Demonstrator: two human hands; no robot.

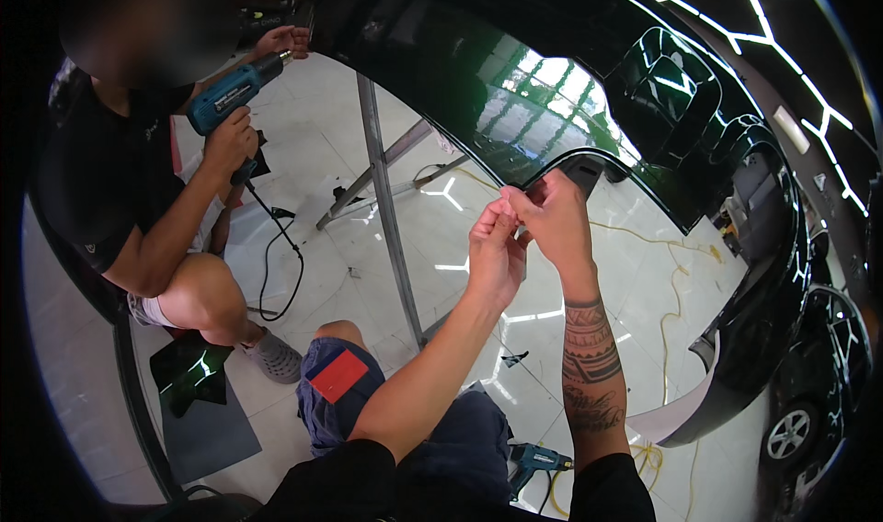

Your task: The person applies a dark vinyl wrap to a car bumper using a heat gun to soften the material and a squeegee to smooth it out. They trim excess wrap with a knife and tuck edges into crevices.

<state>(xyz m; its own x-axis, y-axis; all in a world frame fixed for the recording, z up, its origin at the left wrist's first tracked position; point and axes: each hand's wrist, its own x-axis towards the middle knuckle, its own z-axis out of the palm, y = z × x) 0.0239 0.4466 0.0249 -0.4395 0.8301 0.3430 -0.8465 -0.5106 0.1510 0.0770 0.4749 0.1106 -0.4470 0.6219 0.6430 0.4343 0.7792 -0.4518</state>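
Note:
A large glossy dark-green car body panel (441, 90), which looks like a bumper cover, stretches above my hands. My left hand (498, 251) is raised to its lower corner with fingers curled into a pinch. My right hand (558, 223), on a tattooed forearm, is closed at the same corner beside a cut-out, its thumb and fingertips meeting those of the left. Whatever lies between the fingertips is too small to make out. A red squeegee-like rectangle with a dark edge (338, 375) rests on my left thigh.
At left a seated co-worker holds a teal heat gun (237, 91), their other hand at the panel's edge. A metal stand (379, 163) is under the panel. Another heat gun (538, 467) lies beside my leg. Yellow cable (676, 292) crosses the tiles. Dark-green offcut (190, 370) lies lower left.

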